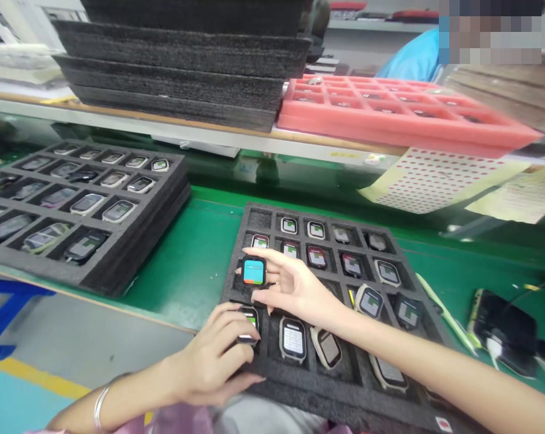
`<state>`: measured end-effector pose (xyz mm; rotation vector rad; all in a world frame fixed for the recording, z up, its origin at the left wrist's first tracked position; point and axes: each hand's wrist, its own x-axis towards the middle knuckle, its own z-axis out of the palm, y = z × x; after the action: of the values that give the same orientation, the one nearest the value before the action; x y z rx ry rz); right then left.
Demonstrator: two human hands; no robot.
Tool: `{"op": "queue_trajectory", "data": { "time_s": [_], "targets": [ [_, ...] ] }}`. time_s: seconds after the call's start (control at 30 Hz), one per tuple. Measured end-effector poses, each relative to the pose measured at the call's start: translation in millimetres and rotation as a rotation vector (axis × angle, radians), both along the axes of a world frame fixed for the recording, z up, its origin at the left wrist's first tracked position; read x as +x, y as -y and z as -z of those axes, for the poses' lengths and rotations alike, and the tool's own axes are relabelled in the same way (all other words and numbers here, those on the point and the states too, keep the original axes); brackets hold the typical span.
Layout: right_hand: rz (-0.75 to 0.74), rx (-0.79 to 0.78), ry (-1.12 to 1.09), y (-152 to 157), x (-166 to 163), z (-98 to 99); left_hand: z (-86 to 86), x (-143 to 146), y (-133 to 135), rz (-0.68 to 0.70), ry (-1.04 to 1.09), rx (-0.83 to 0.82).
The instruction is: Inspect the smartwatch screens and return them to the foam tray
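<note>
I see my right hand [295,289] at the frame's centre, thumb and fingertips pinching a watch with a blue and red screen [254,270] above the black foam tray [299,386], near its 9 o'clock edge. My left hand [218,355], at 6 o'clock, curls its fingers around a second watch [249,319] seated in a tray pocket. Another filled tray [119,265] lies at 9 o'clock.
</note>
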<state>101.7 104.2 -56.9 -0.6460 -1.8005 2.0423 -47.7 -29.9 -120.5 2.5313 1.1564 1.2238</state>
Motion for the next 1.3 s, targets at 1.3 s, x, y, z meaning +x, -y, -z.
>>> {"op": "queue_trajectory", "data": {
  "time_s": [1.3],
  "targets": [
    [-0.323,1.161,0.586,16,82,-40.0,-30.9,0,-17,0.034,-0.219,-0.038]
  ]
}}
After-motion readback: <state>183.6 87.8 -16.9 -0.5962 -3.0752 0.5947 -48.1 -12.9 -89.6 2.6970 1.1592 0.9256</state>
